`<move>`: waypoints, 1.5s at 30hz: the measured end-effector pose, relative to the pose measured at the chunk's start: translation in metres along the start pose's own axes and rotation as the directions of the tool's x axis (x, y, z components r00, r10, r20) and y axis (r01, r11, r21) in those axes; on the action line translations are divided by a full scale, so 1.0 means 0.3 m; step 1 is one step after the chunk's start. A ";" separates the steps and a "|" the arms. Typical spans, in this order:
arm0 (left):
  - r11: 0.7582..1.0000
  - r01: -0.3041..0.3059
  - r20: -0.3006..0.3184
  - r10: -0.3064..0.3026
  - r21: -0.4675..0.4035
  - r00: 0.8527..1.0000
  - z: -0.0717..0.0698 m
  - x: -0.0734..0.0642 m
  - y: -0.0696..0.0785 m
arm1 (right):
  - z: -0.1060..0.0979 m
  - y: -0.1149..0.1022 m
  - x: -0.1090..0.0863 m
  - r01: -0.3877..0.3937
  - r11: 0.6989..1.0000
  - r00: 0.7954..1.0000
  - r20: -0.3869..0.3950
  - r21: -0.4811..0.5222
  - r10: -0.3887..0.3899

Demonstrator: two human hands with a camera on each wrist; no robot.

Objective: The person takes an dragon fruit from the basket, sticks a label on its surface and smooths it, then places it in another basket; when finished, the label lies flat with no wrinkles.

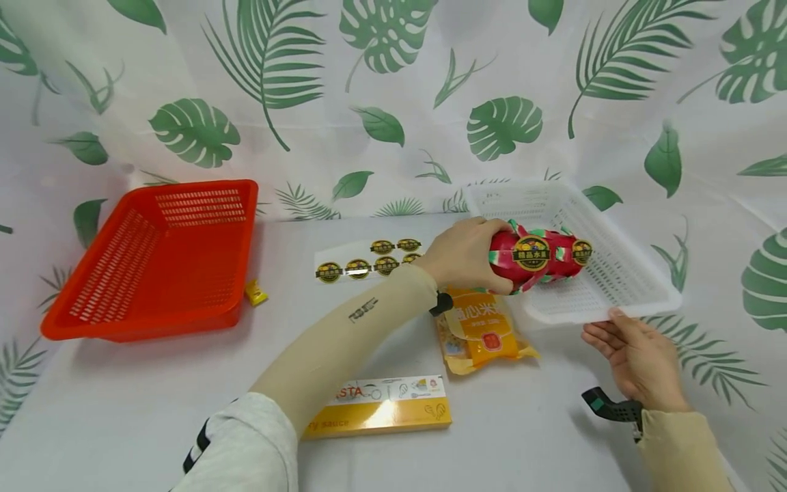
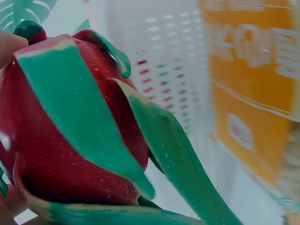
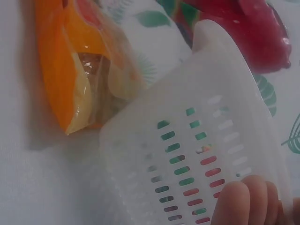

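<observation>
My left hand (image 1: 464, 256) grips a red dragon fruit (image 1: 510, 263) with green scales and a round black-and-gold sticker, above the white basket (image 1: 621, 263). Close up in the left wrist view, the dragon fruit (image 2: 84, 117) shows its green leaf-like tips. Another stickered dragon fruit (image 1: 568, 263) appears just beyond it, inside the basket; red and green show through the slots in the right wrist view. My right hand (image 1: 645, 359) holds the basket's near rim, thumb on top and fingers (image 3: 234, 201) against the outer wall.
An orange snack bag (image 1: 492, 338) lies beside the basket, with a pasta box (image 1: 393, 410) nearer. A sticker sheet (image 1: 338, 256) lies mid-table, partly behind the left arm. At the left stand a red basket (image 1: 240, 253) and a small yellow packet (image 1: 255, 292).
</observation>
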State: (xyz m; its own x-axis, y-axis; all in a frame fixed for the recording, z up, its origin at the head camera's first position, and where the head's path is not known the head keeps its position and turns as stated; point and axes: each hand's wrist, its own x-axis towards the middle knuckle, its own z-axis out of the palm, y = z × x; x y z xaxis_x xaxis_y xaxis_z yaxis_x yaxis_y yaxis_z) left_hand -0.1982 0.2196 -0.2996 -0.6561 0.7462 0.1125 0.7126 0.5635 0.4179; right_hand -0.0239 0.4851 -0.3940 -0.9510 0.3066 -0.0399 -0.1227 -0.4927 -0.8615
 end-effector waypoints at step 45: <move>0.941 0.247 0.120 -0.279 0.232 0.953 0.220 0.322 0.450 | 0.001 -0.001 0.000 -0.030 0.999 1.000 -0.001 0.028 0.030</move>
State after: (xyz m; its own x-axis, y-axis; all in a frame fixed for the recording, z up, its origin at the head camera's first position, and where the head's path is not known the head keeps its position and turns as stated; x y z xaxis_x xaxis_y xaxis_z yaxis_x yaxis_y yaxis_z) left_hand -0.1490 0.3913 -0.2916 -0.7942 0.5961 -0.1178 0.5664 0.7965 0.2118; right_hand -0.0240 0.4849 -0.3936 -0.9539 0.2926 -0.0665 -0.1020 -0.5246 -0.8452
